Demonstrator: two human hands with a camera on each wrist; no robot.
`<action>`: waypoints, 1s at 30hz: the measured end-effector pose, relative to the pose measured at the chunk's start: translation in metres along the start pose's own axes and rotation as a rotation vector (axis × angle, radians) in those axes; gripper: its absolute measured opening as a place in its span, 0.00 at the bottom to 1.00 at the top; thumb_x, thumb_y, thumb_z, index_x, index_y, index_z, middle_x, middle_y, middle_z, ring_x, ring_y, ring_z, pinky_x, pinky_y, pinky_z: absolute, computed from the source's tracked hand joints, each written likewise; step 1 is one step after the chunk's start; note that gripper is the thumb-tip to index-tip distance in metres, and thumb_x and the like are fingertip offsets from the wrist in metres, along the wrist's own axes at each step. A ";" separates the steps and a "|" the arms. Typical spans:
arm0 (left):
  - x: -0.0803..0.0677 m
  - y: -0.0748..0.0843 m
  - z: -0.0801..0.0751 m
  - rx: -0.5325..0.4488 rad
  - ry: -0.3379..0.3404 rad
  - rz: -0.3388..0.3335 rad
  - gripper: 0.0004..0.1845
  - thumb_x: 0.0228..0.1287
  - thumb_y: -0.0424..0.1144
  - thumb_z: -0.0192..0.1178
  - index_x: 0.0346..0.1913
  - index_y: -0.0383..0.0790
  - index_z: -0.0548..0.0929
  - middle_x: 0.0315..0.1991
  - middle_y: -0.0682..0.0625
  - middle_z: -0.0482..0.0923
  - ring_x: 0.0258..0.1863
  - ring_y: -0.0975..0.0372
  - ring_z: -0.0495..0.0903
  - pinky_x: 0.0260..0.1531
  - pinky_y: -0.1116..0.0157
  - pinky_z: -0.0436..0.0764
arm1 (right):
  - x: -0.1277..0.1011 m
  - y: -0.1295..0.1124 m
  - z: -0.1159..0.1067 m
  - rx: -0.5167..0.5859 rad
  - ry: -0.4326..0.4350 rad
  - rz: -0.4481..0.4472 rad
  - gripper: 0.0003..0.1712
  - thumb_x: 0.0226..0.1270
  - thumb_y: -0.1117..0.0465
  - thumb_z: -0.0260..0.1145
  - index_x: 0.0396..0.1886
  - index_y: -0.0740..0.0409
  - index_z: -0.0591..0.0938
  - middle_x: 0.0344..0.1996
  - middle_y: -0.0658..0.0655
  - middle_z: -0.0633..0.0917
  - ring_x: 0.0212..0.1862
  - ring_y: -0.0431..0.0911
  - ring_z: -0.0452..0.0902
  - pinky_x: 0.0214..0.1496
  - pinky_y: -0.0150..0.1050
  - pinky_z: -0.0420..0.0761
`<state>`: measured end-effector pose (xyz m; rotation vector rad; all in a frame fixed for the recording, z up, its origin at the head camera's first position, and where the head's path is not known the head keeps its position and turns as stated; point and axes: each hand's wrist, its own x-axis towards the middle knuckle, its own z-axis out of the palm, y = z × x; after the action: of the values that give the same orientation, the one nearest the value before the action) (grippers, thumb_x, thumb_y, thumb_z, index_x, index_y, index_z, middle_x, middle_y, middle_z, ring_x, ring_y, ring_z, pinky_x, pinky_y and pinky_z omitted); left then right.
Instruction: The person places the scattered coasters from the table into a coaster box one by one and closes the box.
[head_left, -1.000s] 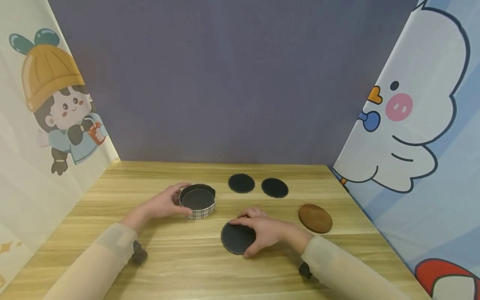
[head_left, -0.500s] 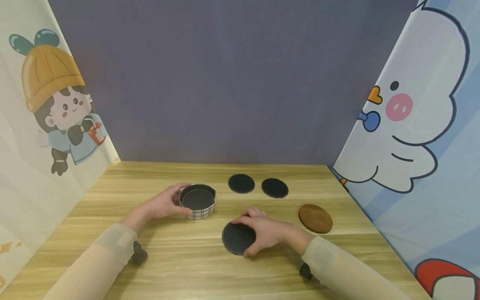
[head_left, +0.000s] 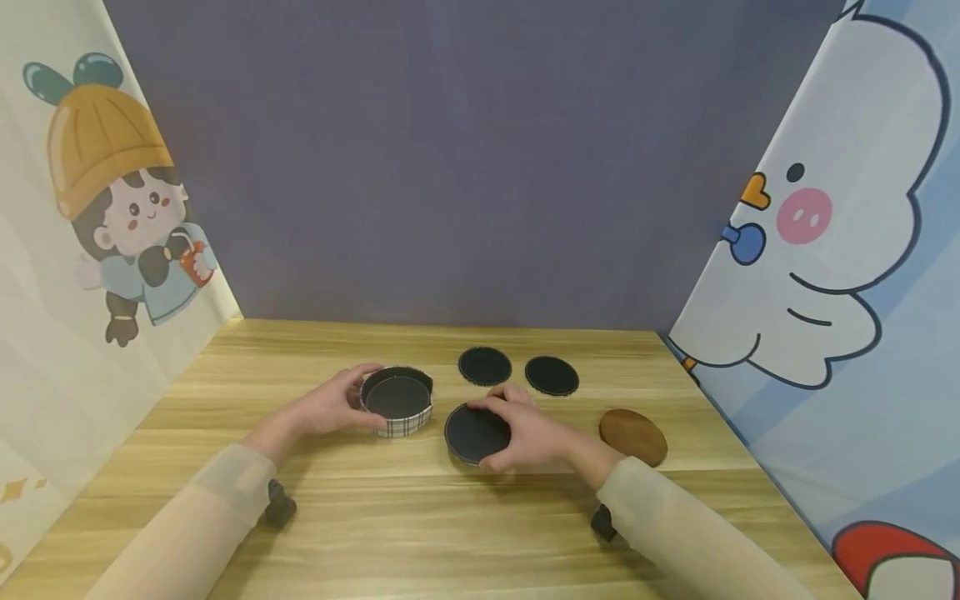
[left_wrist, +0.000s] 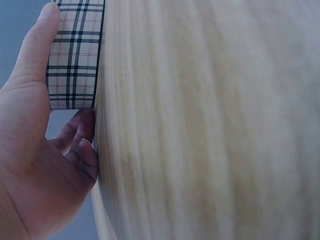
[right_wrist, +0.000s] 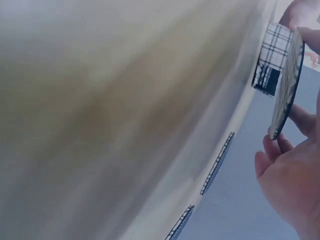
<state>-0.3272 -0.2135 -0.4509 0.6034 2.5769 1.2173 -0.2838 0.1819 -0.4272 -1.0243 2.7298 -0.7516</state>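
Note:
My left hand (head_left: 327,406) grips a round plaid coaster holder (head_left: 407,427) on the table, thumb on its near side and fingers at the far side. The holder's inside is black, and its wall has a gap on the right. In the left wrist view the thumb lies along the plaid wall (left_wrist: 75,55). My right hand (head_left: 531,435) holds a round black coaster (head_left: 472,435) by its edge, just right of the holder. In the right wrist view this coaster (right_wrist: 287,87) is tilted and off the table, its plaid-edged underside showing.
Two more black coasters (head_left: 484,367) lie flat at the back, the right one (head_left: 552,376) slightly nearer. A brown round disc (head_left: 633,437) lies at the right. A grey panel (head_left: 450,167) closes off the wooden table's (head_left: 360,533) back, with printed cloth at both sides.
My right hand has raised the black coaster from the table and moved it away from me, alongside the holder. The left hand stays on the holder. The head view has shifted slightly.

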 end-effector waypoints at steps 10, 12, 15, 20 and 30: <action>0.000 0.001 0.000 0.016 0.010 -0.006 0.61 0.60 0.53 0.84 0.88 0.44 0.57 0.73 0.29 0.69 0.63 0.44 0.82 0.66 0.38 0.82 | 0.038 -0.009 -0.005 -0.005 0.030 0.047 0.54 0.53 0.40 0.82 0.82 0.37 0.74 0.73 0.57 0.69 0.73 0.56 0.61 0.71 0.59 0.69; 0.001 0.000 0.001 0.012 0.008 -0.001 0.61 0.61 0.53 0.84 0.88 0.44 0.56 0.72 0.29 0.69 0.63 0.44 0.83 0.65 0.39 0.82 | 0.045 -0.012 -0.004 0.007 0.024 0.057 0.54 0.54 0.39 0.81 0.83 0.36 0.73 0.75 0.57 0.68 0.75 0.57 0.59 0.72 0.61 0.68; 0.001 0.000 0.001 0.002 0.006 0.003 0.61 0.61 0.52 0.84 0.88 0.45 0.56 0.71 0.30 0.70 0.62 0.45 0.83 0.65 0.40 0.83 | 0.057 -0.015 -0.001 0.001 0.024 0.056 0.55 0.55 0.38 0.81 0.83 0.37 0.72 0.76 0.58 0.67 0.76 0.57 0.58 0.74 0.61 0.65; 0.002 -0.001 0.001 -0.024 -0.001 0.014 0.60 0.61 0.51 0.84 0.88 0.44 0.57 0.70 0.31 0.72 0.61 0.46 0.85 0.65 0.42 0.84 | 0.077 -0.020 0.004 -0.020 0.029 0.048 0.54 0.58 0.36 0.79 0.85 0.38 0.71 0.74 0.58 0.68 0.72 0.54 0.60 0.71 0.56 0.63; 0.004 -0.003 -0.001 -0.059 -0.036 0.057 0.58 0.65 0.47 0.82 0.88 0.37 0.56 0.67 0.32 0.78 0.59 0.48 0.87 0.61 0.50 0.85 | 0.114 -0.034 0.023 -0.015 0.052 0.074 0.53 0.60 0.36 0.80 0.84 0.40 0.73 0.72 0.58 0.70 0.70 0.53 0.62 0.69 0.50 0.65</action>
<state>-0.3322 -0.2138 -0.4523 0.6841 2.5014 1.2834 -0.3440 0.0766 -0.4243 -0.9134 2.8038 -0.7580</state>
